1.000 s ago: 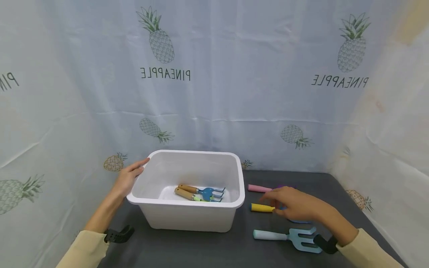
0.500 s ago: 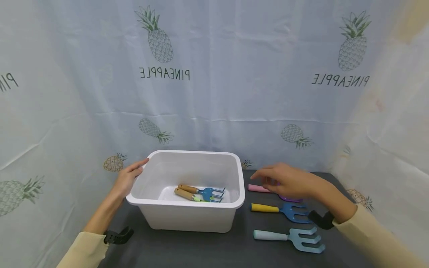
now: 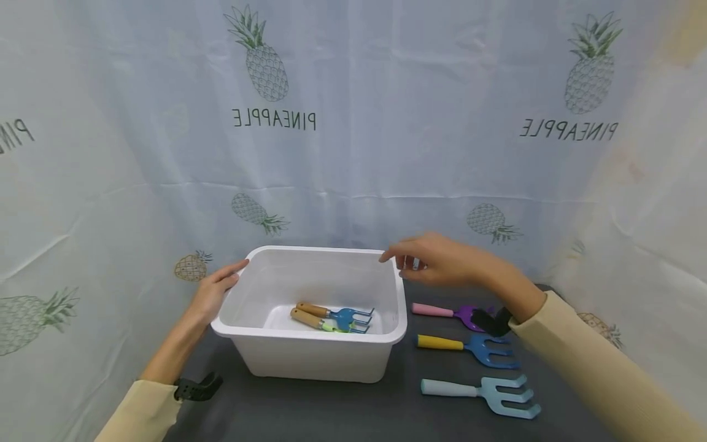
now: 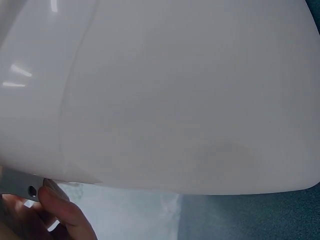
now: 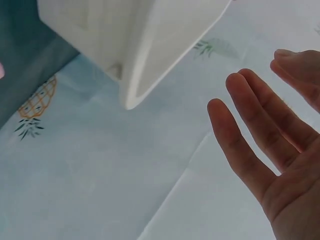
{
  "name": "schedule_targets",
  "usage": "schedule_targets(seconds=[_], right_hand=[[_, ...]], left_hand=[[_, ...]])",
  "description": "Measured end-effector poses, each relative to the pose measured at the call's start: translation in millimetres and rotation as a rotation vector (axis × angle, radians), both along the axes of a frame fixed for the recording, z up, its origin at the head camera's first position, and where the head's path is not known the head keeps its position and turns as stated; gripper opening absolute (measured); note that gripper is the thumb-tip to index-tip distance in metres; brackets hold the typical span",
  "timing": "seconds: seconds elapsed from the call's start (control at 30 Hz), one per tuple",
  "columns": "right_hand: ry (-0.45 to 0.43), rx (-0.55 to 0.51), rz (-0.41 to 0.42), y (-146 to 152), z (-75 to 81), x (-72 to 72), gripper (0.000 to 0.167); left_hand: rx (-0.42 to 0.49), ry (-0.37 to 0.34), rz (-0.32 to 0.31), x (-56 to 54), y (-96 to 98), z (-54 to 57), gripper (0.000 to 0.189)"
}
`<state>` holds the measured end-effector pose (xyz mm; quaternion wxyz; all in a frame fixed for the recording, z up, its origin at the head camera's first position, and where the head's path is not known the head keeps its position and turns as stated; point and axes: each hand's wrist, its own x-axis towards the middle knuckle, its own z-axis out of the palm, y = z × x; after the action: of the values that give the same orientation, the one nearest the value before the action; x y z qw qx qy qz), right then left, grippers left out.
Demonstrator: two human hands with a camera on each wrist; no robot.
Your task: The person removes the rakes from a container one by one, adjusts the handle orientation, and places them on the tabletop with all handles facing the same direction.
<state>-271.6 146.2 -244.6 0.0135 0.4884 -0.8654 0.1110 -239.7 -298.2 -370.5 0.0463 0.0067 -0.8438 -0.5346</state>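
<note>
A white plastic tub [image 3: 317, 359] stands on the dark table. My left hand [image 3: 205, 299] grips its left rim; in the left wrist view the thumb and fingers [image 4: 67, 212] hold the edge. My right hand [image 3: 433, 261] is raised beside the tub's back right corner, fingers loosely bent and holding nothing. The right wrist view shows those fingers [image 5: 250, 135] spread apart from the tub [image 5: 137, 65]. Inside the tub lie a wooden-handled blue hand fork [image 3: 343, 317] and a second wooden-handled tool [image 3: 309, 319] with light green on it, partly hidden.
Right of the tub, a pink-handled purple garden tool [image 3: 433, 310], a yellow-handled blue hand fork [image 3: 486, 351] and a pale blue hand fork [image 3: 497, 396] lie in a column. The right sleeve partly covers the purple tool. A pineapple-print curtain [image 3: 353, 153] encloses the table.
My right hand has risen from over the yellow-handled fork, moving left and back past the pink-handled tool to the tub's corner. My left hand has stayed on the rim.
</note>
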Motion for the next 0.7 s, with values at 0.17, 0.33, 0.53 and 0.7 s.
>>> schedule_targets(seconds=[0.17, 0.33, 0.53, 0.7], right_hand=[[-0.027, 0.007, 0.030, -26.6, 9.3, -13.4, 0.035], [-0.055, 0.059, 0.035, -56.1, 12.5, -27.6, 0.035], [-0.093, 0.112, 0.034, -92.9, 3.6, -45.3, 0.036], [-0.121, 0.123, 0.020, -118.6, -11.2, -61.6, 0.036]], left_hand=[[0.003, -0.002, 0.008, -0.7, 1.8, -0.1, 0.050], [0.011, -0.001, 0.008, -1.3, 1.9, 0.9, 0.050], [0.002, 0.001, 0.010, -0.7, 0.2, 1.8, 0.050], [0.001, 0.003, 0.011, 0.1, -0.4, 0.4, 0.050]])
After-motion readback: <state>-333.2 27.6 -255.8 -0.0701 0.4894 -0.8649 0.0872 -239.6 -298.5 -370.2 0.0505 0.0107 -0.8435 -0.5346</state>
